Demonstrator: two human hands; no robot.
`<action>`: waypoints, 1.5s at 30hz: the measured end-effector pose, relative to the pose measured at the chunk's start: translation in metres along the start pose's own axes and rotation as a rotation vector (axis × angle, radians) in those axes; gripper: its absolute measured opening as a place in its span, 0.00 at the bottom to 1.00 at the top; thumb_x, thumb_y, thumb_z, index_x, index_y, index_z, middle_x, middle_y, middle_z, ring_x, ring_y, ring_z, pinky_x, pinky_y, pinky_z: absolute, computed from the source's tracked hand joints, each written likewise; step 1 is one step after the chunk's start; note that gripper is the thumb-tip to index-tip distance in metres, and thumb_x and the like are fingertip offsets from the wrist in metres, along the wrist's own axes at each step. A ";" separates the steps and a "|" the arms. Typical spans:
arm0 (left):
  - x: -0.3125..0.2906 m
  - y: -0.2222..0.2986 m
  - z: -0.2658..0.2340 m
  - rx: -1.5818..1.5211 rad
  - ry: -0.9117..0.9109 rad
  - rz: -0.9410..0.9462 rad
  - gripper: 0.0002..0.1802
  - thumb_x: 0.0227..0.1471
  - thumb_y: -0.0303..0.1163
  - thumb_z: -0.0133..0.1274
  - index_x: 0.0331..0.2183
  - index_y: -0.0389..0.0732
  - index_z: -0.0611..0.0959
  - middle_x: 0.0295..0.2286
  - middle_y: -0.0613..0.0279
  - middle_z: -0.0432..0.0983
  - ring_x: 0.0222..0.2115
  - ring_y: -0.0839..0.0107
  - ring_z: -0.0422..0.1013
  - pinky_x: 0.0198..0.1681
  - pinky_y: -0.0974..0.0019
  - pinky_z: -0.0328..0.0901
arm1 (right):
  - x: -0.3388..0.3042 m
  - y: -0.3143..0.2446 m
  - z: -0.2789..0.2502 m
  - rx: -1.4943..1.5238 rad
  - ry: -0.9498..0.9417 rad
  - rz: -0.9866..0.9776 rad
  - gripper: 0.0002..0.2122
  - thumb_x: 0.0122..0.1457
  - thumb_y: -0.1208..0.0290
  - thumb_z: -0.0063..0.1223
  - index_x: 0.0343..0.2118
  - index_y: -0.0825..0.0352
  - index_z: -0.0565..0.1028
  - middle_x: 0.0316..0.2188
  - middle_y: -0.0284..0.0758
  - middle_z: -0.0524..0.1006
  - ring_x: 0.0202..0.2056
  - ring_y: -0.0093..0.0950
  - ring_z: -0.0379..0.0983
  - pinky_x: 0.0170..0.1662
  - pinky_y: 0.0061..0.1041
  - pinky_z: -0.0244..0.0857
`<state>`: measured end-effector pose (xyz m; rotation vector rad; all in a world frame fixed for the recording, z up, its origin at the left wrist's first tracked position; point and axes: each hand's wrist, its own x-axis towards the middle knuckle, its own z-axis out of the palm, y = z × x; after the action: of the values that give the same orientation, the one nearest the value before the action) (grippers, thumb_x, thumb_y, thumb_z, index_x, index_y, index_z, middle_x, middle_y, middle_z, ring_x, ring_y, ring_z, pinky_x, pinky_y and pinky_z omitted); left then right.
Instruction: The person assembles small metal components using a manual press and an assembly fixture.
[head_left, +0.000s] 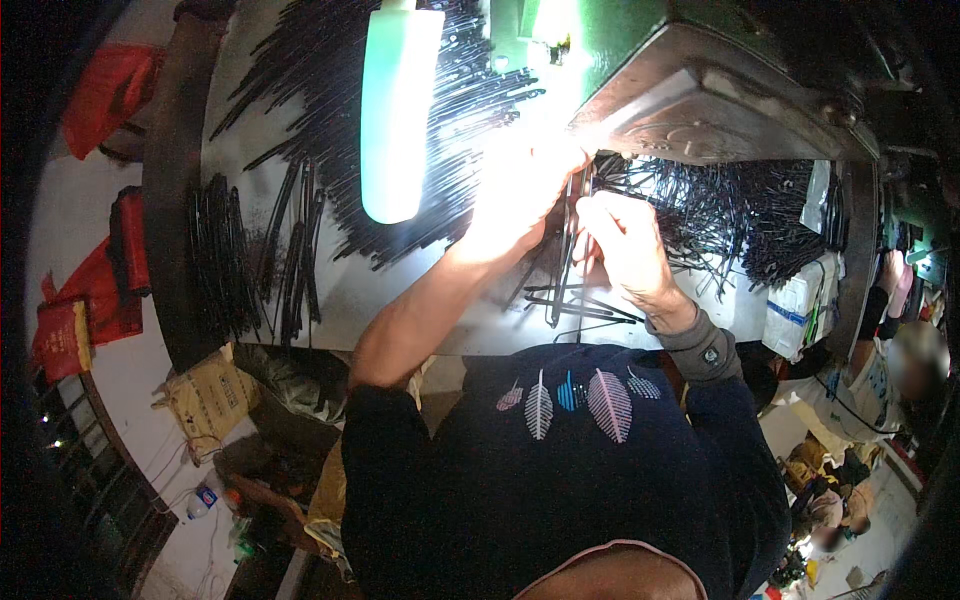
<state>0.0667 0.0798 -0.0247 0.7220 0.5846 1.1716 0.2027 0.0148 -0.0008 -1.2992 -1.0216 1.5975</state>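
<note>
My left hand (pixel 530 180) is washed out by bright light, its fingers curled beside the metal machine part. Several thin black rods (pixel 568 230) run down from its fingers toward the table's near edge. Close on the right, my right hand (pixel 628 235) has its thumb and fingers pinched together at these rods; glare hides the exact grip. Loose black rods (pixel 580 305) lie crossed just below both hands. A big heap of similar rods (pixel 340 130) spreads over the left of the table, and a tangled heap (pixel 720 210) lies right of my right hand.
A heavy brown metal machine part (pixel 730 115) overhangs the right heap. A pale green rounded lamp-like object (pixel 390 130) stands above the left heap. More rods (pixel 220 260) lie at the table's left side. A white box (pixel 795 305) sits at the right edge.
</note>
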 end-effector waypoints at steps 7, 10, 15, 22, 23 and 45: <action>-0.003 -0.004 0.006 -0.053 0.059 -0.029 0.06 0.45 0.24 0.58 0.29 0.35 0.79 0.23 0.64 0.74 0.21 0.79 0.67 0.23 0.75 0.62 | -0.006 -0.001 0.002 0.211 -0.051 -0.003 0.11 0.62 0.70 0.41 0.27 0.72 0.72 0.17 0.33 0.73 0.16 0.18 0.68 0.20 0.16 0.64; -0.004 -0.006 0.004 0.017 0.065 -0.086 0.06 0.46 0.26 0.57 0.29 0.35 0.79 0.22 0.64 0.73 0.20 0.79 0.67 0.22 0.75 0.61 | -0.007 -0.004 0.004 0.215 -0.045 -0.035 0.11 0.62 0.70 0.41 0.28 0.72 0.71 0.18 0.33 0.73 0.16 0.18 0.68 0.20 0.17 0.64; -0.005 0.001 0.016 0.124 -0.007 -0.156 0.07 0.50 0.29 0.53 0.28 0.34 0.77 0.20 0.66 0.70 0.19 0.80 0.65 0.22 0.76 0.60 | -0.006 0.010 0.003 0.269 0.029 0.042 0.12 0.62 0.69 0.42 0.28 0.73 0.71 0.18 0.34 0.73 0.17 0.19 0.70 0.20 0.18 0.66; -0.028 0.041 -0.025 0.571 -0.026 0.107 0.16 0.55 0.39 0.48 0.25 0.36 0.76 0.21 0.66 0.69 0.17 0.79 0.61 0.23 0.74 0.58 | -0.030 -0.002 -0.019 -0.773 -0.046 -0.346 0.04 0.51 0.78 0.53 0.29 0.71 0.76 0.18 0.36 0.73 0.18 0.21 0.70 0.20 0.18 0.62; -0.029 0.072 -0.026 0.562 0.040 -0.144 0.15 0.55 0.39 0.47 0.23 0.38 0.75 0.19 0.68 0.67 0.17 0.80 0.60 0.22 0.75 0.56 | -0.036 0.002 -0.025 -0.839 -0.043 -0.392 0.07 0.45 0.80 0.56 0.31 0.69 0.77 0.21 0.37 0.73 0.19 0.25 0.70 0.22 0.21 0.62; -0.054 0.024 0.005 0.899 -0.187 0.215 0.04 0.51 0.23 0.48 0.27 0.34 0.77 0.17 0.56 0.70 0.14 0.69 0.66 0.20 0.69 0.61 | -0.026 -0.006 -0.017 -0.732 -0.053 -0.287 0.05 0.48 0.76 0.56 0.25 0.70 0.72 0.18 0.36 0.72 0.17 0.24 0.68 0.21 0.22 0.62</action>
<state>0.0401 0.0326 -0.0013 1.6722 0.8963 0.9907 0.2233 -0.0064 0.0112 -1.4780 -1.8397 1.0688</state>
